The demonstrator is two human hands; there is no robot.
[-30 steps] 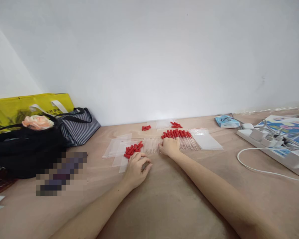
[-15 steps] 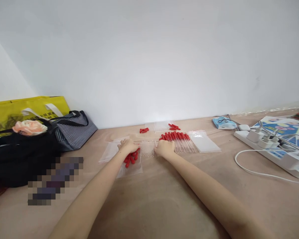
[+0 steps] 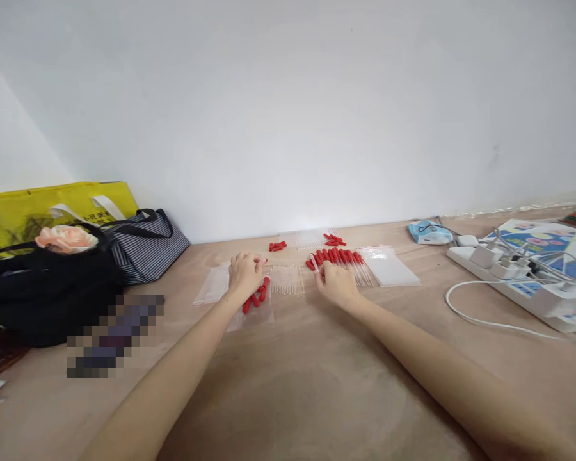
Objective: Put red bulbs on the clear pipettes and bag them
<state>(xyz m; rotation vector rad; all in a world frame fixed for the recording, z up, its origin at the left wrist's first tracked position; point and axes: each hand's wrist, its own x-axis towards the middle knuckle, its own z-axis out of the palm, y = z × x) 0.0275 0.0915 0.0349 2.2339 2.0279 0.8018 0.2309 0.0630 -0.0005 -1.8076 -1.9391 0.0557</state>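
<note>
My left hand is closed, with the tip of a red rubber bulb showing at its fingertips. Under and beside it, loose red bulbs lie on a clear plastic bag. My right hand pinches a clear dropper tube, which stands tilted up from the fingers. Between the hands lies a row of bare dropper tubes. Just behind my right hand is a row of droppers with red bulbs, their lower tubes partly hidden by the hand.
Flat clear bags lie right of the droppers, and another bag lies left. More red bulbs sit near the wall. A power strip with cables and a blue mask pack are right; handbags stand left.
My right hand has lifted a tube from the row and moved right, toward the droppers. My left hand has risen slightly off the loose bulbs with one bulb in its fingers.
</note>
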